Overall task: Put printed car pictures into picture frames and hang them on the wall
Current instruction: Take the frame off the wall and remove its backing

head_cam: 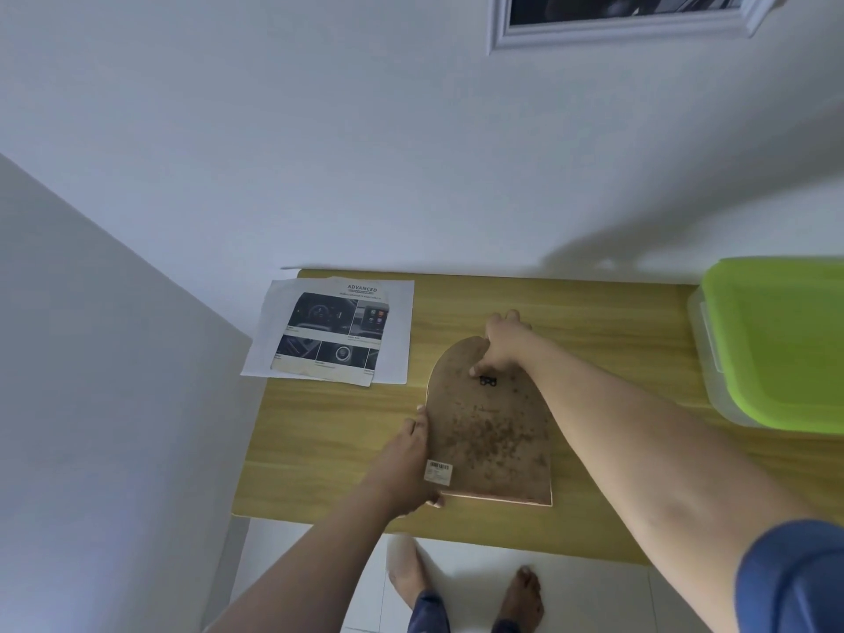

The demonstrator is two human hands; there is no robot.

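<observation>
An arch-topped picture frame (491, 431) lies face down on the wooden table (607, 322), its brown spotted back board up, with a barcode sticker near its lower left corner. My left hand (413, 454) grips the frame's left edge. My right hand (502, 344) holds the rounded top, thumb pressing beside a small black hanger clip (488, 381). Printed car pictures (331, 331) on white paper lie at the table's far left corner, partly over the edge.
A clear plastic box with a green lid (776, 344) stands at the table's right end. A white-framed picture (630, 16) hangs on the wall above. A white wall corner juts in at left. My bare feet stand on white floor tiles below the table's near edge.
</observation>
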